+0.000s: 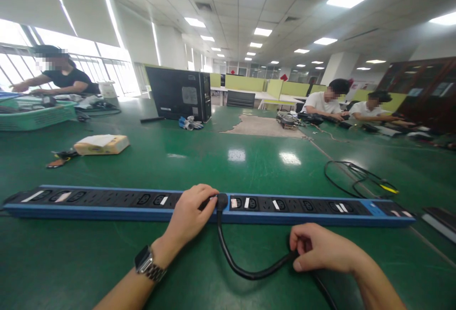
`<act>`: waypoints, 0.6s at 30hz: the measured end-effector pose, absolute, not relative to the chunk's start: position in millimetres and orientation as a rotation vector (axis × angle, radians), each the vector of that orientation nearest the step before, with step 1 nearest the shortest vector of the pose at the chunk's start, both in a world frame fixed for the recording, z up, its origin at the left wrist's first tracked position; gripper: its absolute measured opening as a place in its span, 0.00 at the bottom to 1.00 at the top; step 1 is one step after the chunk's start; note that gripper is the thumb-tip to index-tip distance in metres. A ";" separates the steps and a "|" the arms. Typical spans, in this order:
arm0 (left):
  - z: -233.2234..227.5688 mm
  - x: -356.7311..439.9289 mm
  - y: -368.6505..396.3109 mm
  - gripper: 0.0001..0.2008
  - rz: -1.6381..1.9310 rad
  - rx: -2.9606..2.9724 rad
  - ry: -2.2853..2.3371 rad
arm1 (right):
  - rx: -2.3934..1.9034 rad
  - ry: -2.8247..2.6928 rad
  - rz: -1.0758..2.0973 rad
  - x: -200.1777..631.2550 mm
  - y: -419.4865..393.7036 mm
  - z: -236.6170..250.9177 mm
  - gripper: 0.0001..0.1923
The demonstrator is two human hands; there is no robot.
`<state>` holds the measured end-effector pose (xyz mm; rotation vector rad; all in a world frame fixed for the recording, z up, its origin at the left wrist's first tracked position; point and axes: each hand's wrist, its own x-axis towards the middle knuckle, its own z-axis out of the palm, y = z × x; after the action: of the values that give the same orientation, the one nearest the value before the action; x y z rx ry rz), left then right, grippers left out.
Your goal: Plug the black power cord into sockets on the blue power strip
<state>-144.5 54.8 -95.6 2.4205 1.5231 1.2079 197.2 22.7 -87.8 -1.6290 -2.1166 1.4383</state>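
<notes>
Long blue power strip (107, 211) with a black face and a row of black sockets, several marked with white labels, lying flat across the green surface, beyond the fingertips of both hands. Black plug (221, 201) seated upright in a socket near mid-strip, just right of the left fingers (204, 195). Thick black cable (245, 272) dropping from the plug, curving right in a loop, pinched between the right fingers (302, 253).

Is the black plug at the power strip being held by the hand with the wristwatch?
Yes, the left hand, which wears the watch, grips the black plug at the blue power strip.
</notes>
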 end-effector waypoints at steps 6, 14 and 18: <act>-109.3 -144.9 57.5 0.12 1.222 2.469 1.542 | -1.508 -2.159 0.975 138.9 17.0 -29.9 0.15; -104.3 -147.6 54.8 0.11 1.041 2.550 1.879 | -1.743 -2.342 0.224 5.7 70.0 -18.3 0.25; -101.8 -148.4 55.3 0.13 0.906 2.533 2.017 | -1.840 -2.417 0.189 -11.0 81.0 -30.1 0.16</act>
<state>-148.4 55.3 -101.8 2.5330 2.0170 0.9063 -11.0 81.0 -30.1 -1.8400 -2.4170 0.1893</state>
